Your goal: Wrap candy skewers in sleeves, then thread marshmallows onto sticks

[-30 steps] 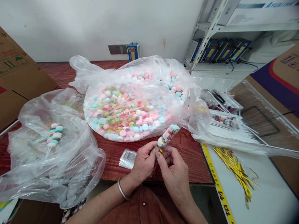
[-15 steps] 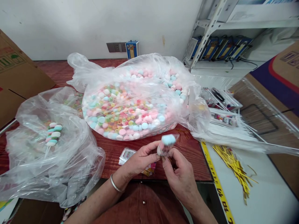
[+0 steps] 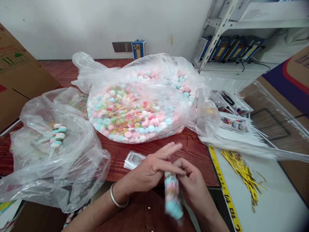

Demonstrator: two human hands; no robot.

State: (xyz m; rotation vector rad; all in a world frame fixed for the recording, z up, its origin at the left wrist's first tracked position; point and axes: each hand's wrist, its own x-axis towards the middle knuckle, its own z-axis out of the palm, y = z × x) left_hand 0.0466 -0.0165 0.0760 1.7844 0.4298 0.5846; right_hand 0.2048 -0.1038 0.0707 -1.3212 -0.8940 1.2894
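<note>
A wrapped marshmallow skewer (image 3: 172, 193), blurred, hangs with its pale blue end down towards my lap. My right hand (image 3: 191, 183) is closed at the upper end of its clear wrapper. Across that same end reaches my left hand (image 3: 151, 167), its fingers stretched and apart, touching or very near the right fingertips. The stick and the wrapper's neck are hidden between the hands. Beside my left hand lies a small stack of clear printed bags (image 3: 134, 160). Past the hands rests a big clear bag of marshmallows and gummy rings (image 3: 132, 116).
At left, an unwrapped marshmallow skewer (image 3: 58, 135) lies on a crumpled plastic bag (image 3: 79, 170). Gold twist ties (image 3: 241, 174) lie on the white surface at right, below a bundle of white sticks (image 3: 236, 137). Cardboard boxes (image 3: 24, 71) flank the table.
The wrapped skewer has swung from pointing up to hanging down. My left hand's fingers have straightened and moved over its upper end, while the right hand keeps hold.
</note>
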